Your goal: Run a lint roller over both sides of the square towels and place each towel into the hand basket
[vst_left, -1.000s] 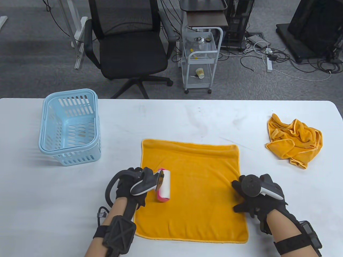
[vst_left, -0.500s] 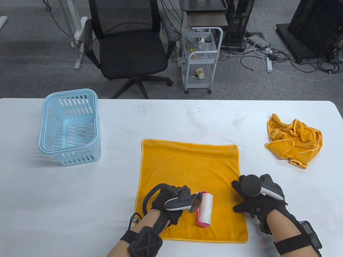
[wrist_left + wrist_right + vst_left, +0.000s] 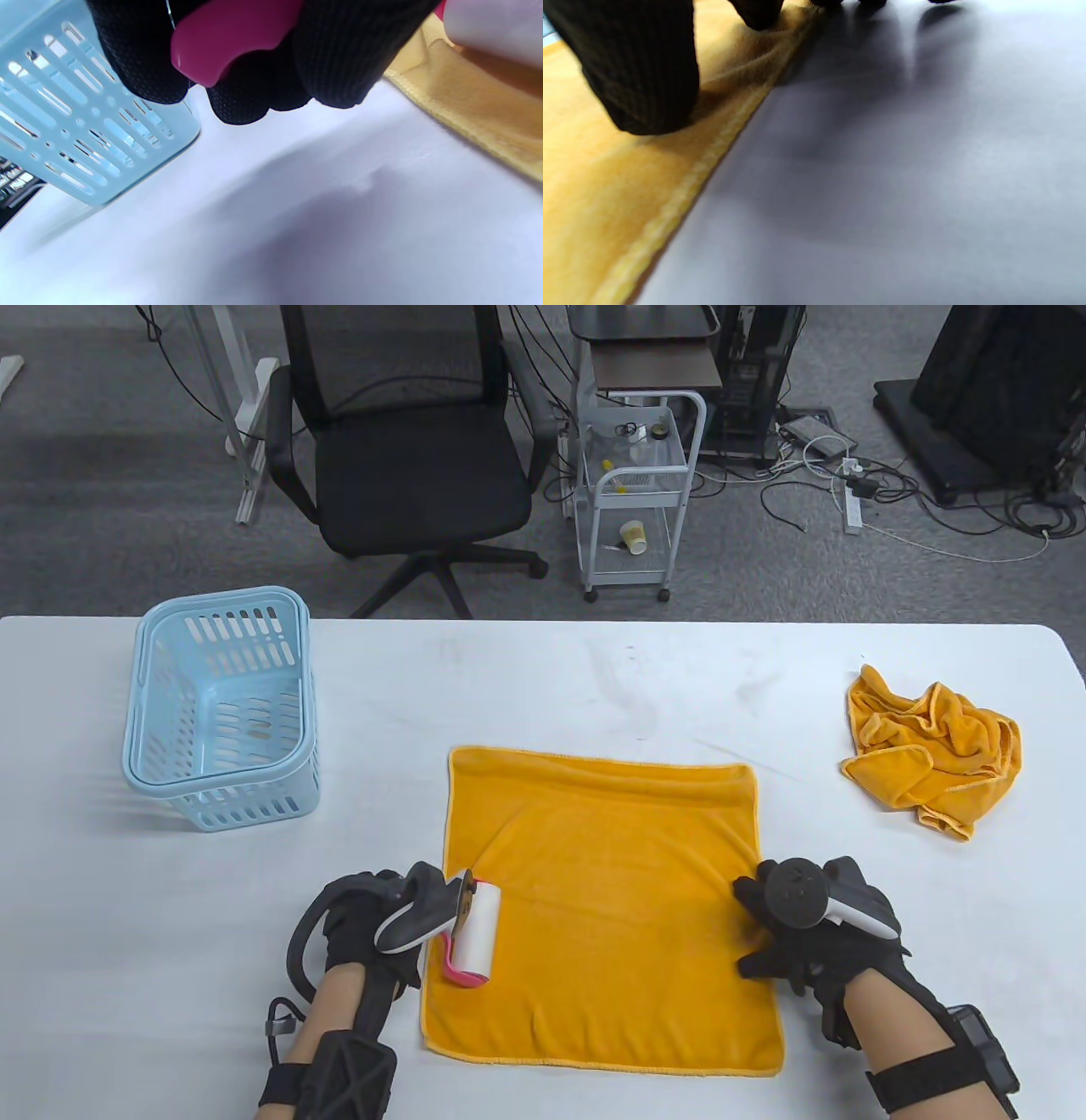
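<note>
An orange square towel (image 3: 607,899) lies spread flat on the white table (image 3: 543,687). My left hand (image 3: 382,912) grips the pink handle (image 3: 229,34) of a lint roller (image 3: 473,929), whose white roll rests on the towel's left edge. My right hand (image 3: 806,929) presses flat on the towel's right edge (image 3: 683,186), with the thumb (image 3: 645,72) on the cloth. A second orange towel (image 3: 933,746) lies crumpled at the right. The light blue hand basket (image 3: 221,704) stands at the back left with nothing in it.
Past the table's far edge stand a black office chair (image 3: 399,449) and a white trolley (image 3: 636,492). Cables lie on the floor at the back right. The basket wall (image 3: 80,127) is close to my left hand in the wrist view.
My left hand has carried the roller from the towel's lower middle back to its left edge, after a sweep to the right. The right hand and both towels have stayed put.
</note>
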Motion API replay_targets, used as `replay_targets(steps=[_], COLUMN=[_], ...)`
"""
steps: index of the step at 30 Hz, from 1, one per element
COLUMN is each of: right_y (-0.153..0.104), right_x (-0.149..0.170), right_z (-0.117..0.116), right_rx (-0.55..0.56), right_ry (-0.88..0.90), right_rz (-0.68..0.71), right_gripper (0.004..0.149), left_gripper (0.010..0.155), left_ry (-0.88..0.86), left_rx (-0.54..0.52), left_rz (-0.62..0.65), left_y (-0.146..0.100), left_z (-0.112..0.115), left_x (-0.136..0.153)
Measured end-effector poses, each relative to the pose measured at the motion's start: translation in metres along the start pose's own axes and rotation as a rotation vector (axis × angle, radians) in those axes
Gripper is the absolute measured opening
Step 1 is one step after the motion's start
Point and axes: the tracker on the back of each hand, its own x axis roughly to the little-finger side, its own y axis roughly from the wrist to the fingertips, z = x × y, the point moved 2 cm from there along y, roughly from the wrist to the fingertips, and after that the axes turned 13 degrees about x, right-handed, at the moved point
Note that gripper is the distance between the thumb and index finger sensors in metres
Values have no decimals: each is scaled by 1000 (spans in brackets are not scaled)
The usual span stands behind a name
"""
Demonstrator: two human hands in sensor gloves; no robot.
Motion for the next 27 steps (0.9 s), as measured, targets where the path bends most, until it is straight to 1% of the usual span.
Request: replay_targets(steps=[2,4,6,9,12,14,16,17,20,22,24,27], right_y=[0,0,0,0,0,0,0,0,0,0,0,0], right_x=[0,0,0,0,0,1,1,1,1,1,1,1], right_z=[0,-1,-1,-1,-1,-1,-1,-1,-1,-1,-1,-1], right_rx=[2,5,6,5,5,5,5,5,4,5,5,5], right_ry=[4,4,5,11,13,14,17,17,20,20,21,24], right_rz=[-1,-1,0,-2,-4,-4,-5,-5,-8,-9,-11,-13], right_gripper=[97,97,97,97,97,97,97,97,97,97,98,98], left_gripper=[41,42,44,44,45,47,49,50,52,52,52,52], left_ry=[-48,-144,-243,-319,-457,-533,-590,-615,-716,-771,-792,-788], left_rx=[-4,-26,-6,-20,-54,-64,-92,-89,-61,-29,8,56], left_rz=[34,107,173,211,238,230,196,184,124,91,49,-7], left_y=[3,7,12,14,11,8,8,9,15,21,27,35], left_z=[3,8,13,14,13,15,20,23,41,52,64,77], left_x=[3,6,9,19,37,52,70,76,101,113,122,127])
